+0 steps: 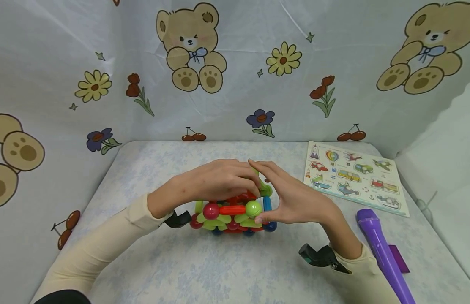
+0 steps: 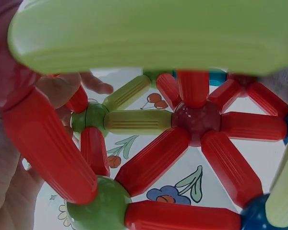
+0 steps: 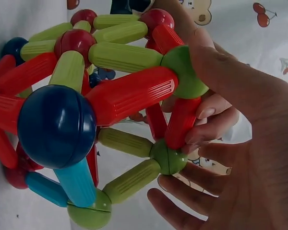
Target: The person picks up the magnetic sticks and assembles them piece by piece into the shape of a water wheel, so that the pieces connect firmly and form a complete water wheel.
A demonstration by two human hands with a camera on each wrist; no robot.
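A construction of coloured rods and balls (image 1: 232,210) stands on the table in front of me. My left hand (image 1: 227,179) reaches over its top, fingers bent downward; in the right wrist view they pinch a red rod (image 3: 183,120) that joins two green balls. At the right end, my right hand (image 1: 296,198) spans the corner, thumb against the near green ball (image 3: 185,72). Its other fingers stretch loosely spread beside the far green ball (image 3: 168,157). Red and yellow-green rods fill the left wrist view, meeting at a red ball (image 2: 197,122).
A picture board (image 1: 353,177) with vehicles lies at the back right. In front of it are a purple toy microphone (image 1: 379,245) and a flat purple piece (image 1: 399,258). A bear-patterned cloth (image 1: 235,63) hangs behind the table (image 1: 174,266).
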